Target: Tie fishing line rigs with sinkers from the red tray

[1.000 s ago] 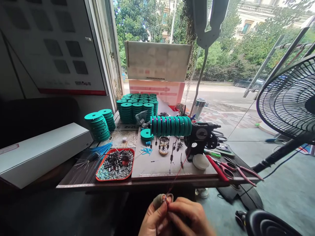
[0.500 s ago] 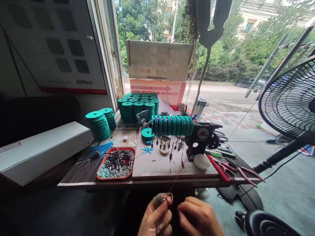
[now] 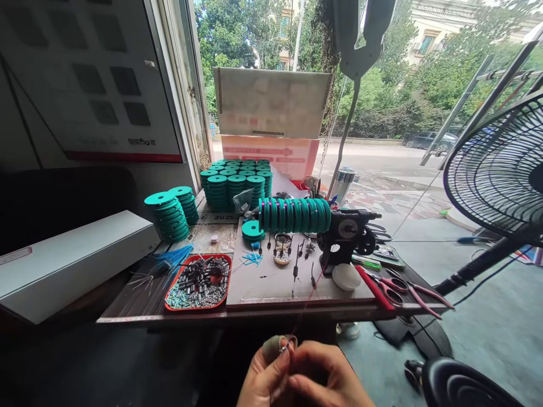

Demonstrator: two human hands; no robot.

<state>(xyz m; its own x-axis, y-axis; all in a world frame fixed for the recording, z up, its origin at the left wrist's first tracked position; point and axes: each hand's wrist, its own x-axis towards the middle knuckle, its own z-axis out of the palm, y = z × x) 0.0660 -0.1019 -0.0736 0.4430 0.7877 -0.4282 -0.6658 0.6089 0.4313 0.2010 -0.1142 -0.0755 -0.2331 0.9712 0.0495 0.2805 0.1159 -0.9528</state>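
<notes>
Low in the head view, below the table's front edge, my left hand [image 3: 265, 376] pinches a small metal ring or swivel [image 3: 284, 345] at its fingertips; one fingertip wears a grey-green cot. A thin red line [image 3: 306, 302] runs from that piece up to the table, towards a row of green spools [image 3: 294, 215] mounted on a black winding machine [image 3: 345, 233]. My right hand [image 3: 328, 379] is closed, its fingertips meeting the left hand at the line just under the swivel.
A red tray [image 3: 197, 284] of small metal tubes lies front left on the table [image 3: 237, 314]. Stacks of green spools [image 3: 235, 187] stand behind it, with blue strands, a white box [image 3: 63, 263], red scissors [image 3: 396, 291] and a fan [image 3: 498, 169] at the right.
My right hand was apart from the left half a second ago; it has come back in so its fingertips touch the left hand at the line.
</notes>
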